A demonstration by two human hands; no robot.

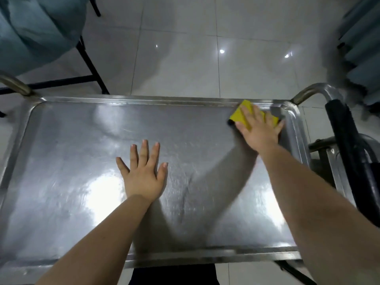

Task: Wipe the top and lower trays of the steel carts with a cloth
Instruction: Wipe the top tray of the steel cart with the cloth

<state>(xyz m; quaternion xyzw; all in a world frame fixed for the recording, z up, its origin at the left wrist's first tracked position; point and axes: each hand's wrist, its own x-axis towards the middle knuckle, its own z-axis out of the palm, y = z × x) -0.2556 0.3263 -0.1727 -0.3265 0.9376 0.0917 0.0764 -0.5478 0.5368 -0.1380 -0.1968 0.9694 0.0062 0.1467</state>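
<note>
The right hand (260, 128) lies flat, fingers straight, and presses on a yellow cloth (241, 114) at the far right corner of the top tray (72, 151). The cloth is folded, with a dark edge showing at its left end, and it sits just inside the tray's raised rim. The left hand (144, 173) rests palm down near the middle of the tray, fingers spread and straight, holding nothing. The two hands are well apart, and both bare forearms reach in from the near edge.

The tray is a shallow steel rectangle with rounded corners and a low rolled lip. Its surface is brushed and streaky and reflects bright patches of light and the shadows of the arms.

A curved steel tube handle (308, 91) rises past the far right corner. Beside it, along the right edge, stands a bar with a black padded grip (345, 140). Another steel tube (14, 83) curves up at the far left corner.

Beyond the far edge is a glossy pale tiled floor (185, 58). At the upper left, teal fabric (37, 27) hangs over a black metal frame (90, 64). At the upper right is a blurred blue-grey shape that cannot be made out.
</note>
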